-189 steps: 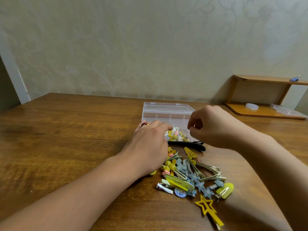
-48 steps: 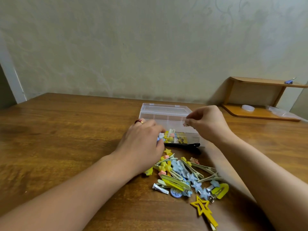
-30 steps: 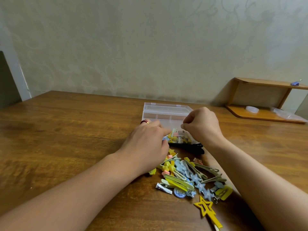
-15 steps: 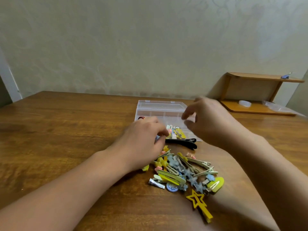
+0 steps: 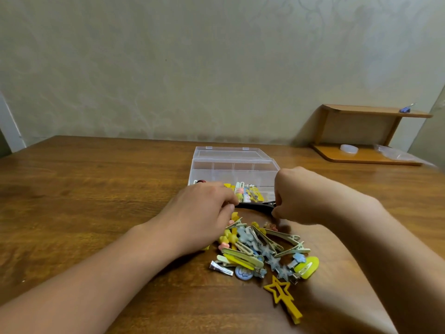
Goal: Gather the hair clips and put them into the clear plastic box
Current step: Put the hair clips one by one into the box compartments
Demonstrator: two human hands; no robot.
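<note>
The clear plastic box (image 5: 232, 168) stands open mid-table, its lid laid back, with several coloured clips (image 5: 243, 194) in its near compartment. A long black hair clip (image 5: 255, 206) lies along the box's front wall. My right hand (image 5: 308, 196) is down at that clip's right end, fingers curled and pinched on it. My left hand (image 5: 199, 219) rests knuckles-up at the clip's left end, its fingertips curled under and hidden. A pile of yellow, blue and pale clips (image 5: 262, 251) lies between my forearms. A yellow star clip (image 5: 281, 295) lies nearest to me.
The wooden table (image 5: 84, 201) runs back to a pale wall. At the back right stands a low wooden shelf (image 5: 361, 133) holding a small white round thing (image 5: 348, 148) and a plastic bag (image 5: 397, 154).
My right hand has dropped from above the box to the black clip's right end and closed its fingers. My left hand has stayed in place. The camera tilted slightly.
</note>
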